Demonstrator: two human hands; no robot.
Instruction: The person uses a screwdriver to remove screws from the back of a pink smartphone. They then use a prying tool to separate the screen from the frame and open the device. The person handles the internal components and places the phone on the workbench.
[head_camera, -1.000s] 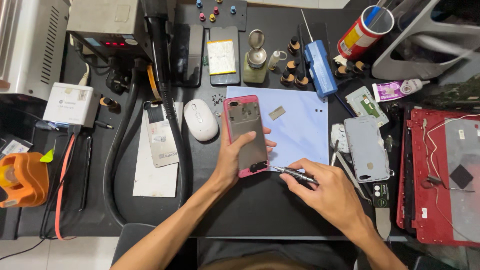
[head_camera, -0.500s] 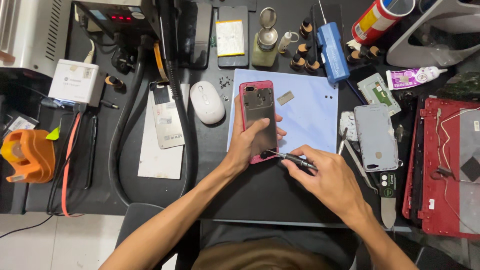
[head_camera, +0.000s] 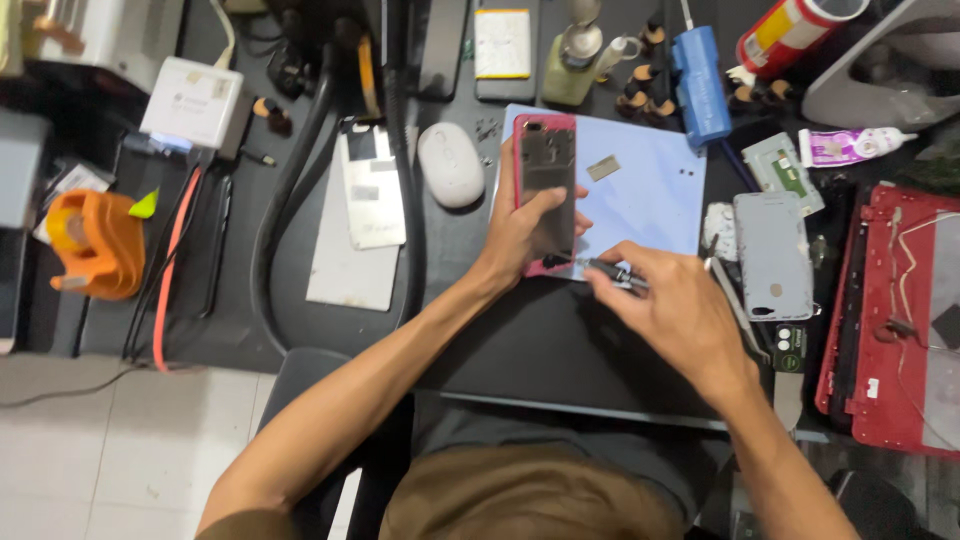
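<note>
Cluttered black repair bench (head_camera: 480, 330) lies below. On it, the left hand (head_camera: 520, 235) is closed around an opened pink-framed phone (head_camera: 545, 185), back cover already off, over a blue mat (head_camera: 640, 195). The right hand (head_camera: 680, 310) pinches a small screwdriver (head_camera: 605, 268) at the phone's lower edge; inner parts seem not yet removed.

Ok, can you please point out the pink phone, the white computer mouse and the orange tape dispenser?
pink phone (head_camera: 543, 165), head view, on the open back of the phone, above the left hand's fingers.
white computer mouse (head_camera: 450, 165), head view, on the middle of its top.
orange tape dispenser (head_camera: 95, 245), head view, on its orange body.
</note>
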